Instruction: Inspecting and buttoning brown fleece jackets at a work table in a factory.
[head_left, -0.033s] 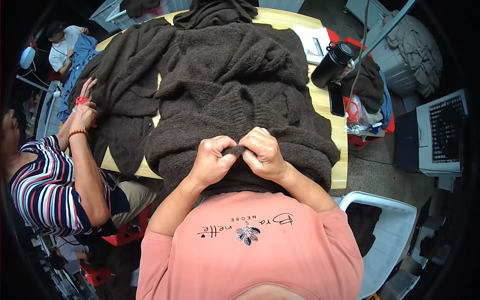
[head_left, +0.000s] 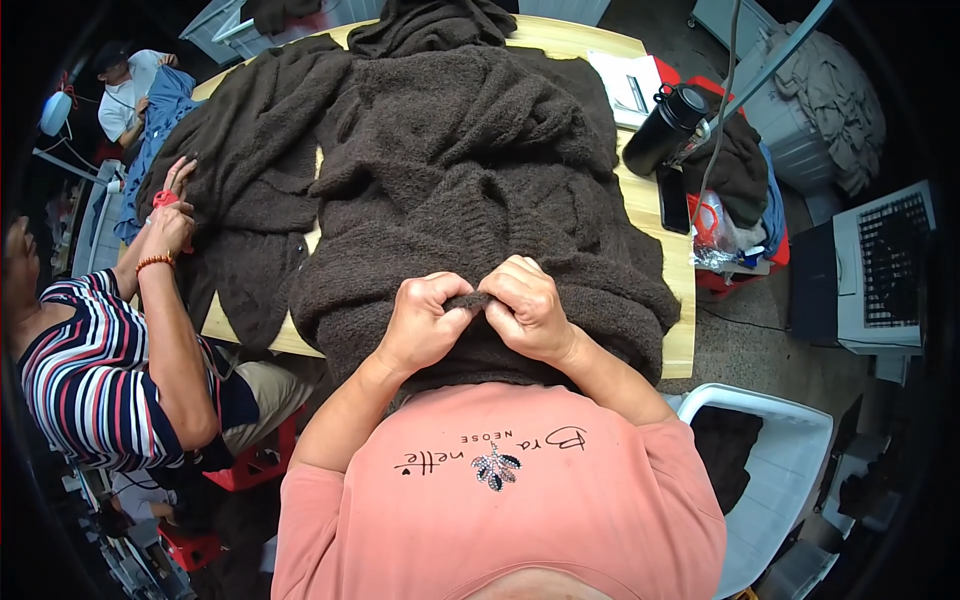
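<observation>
A dark brown knitted garment point(head_left: 470, 130) lies bunched over the table in front of me, its near edge hanging toward my body. My left hand point(head_left: 430, 318) pinches a fold of the knit between thumb and fingers. Close beside it, my right hand point(head_left: 527, 308) grips the same fold, thumb pointing inward. A short stretch of the knit shows between the two thumbs. Ribbing runs across the garment just beyond my hands. The fingertips under the fold are hidden.
On the wooden table point(head_left: 680, 345) at right stand a black bottle point(head_left: 665, 128), a phone point(head_left: 673, 198) and papers point(head_left: 622, 88). A white bin point(head_left: 800, 450) holding dark cloth is at my right. To my left, a person in a striped top point(head_left: 110, 385) handles more brown knit point(head_left: 250, 130).
</observation>
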